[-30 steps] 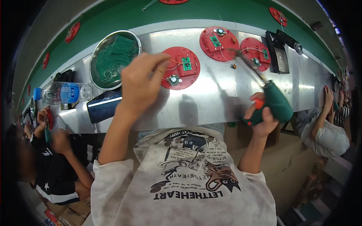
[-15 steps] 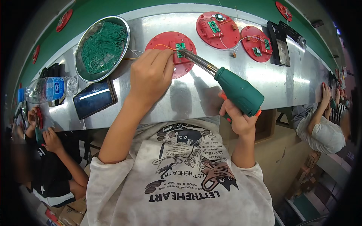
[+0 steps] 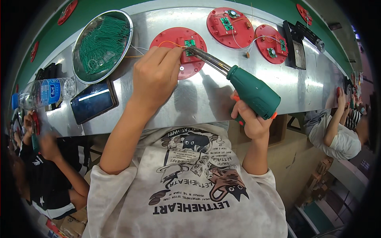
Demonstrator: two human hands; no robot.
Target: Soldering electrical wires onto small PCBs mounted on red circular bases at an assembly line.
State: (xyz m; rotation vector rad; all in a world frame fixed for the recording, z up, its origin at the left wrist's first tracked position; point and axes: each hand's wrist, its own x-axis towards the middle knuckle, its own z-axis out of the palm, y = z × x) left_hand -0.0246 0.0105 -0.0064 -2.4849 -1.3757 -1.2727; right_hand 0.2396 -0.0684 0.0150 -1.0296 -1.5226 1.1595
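Note:
My right hand (image 3: 254, 121) grips the handle of a green soldering gun (image 3: 256, 93) with orange parts. Its metal tip reaches left onto the small green circuit board (image 3: 190, 42), which sits on a round red plastic disc (image 3: 198, 65). At the board's left edge, the fingers of my left hand (image 3: 156, 75) are pinched together, close to the tip. Thin orange and white wires run in behind this hand from the left, and an orange wire (image 3: 170, 42) arcs to the board. The pinched piece of wire is mostly hidden by my fingers.
A metal bowl (image 3: 75, 65) of green wires or strips stands left, with a phone (image 3: 93, 102) and a plastic bottle (image 3: 43, 94) nearby. Two more red discs (image 3: 242, 37) with boards and a black tray (image 3: 295, 55) lie right. People work on both sides.
The view has shifted slightly. The soldering tip and my left fingers stay at the board. At the left, a neighbour's hand has moved and is blurred.

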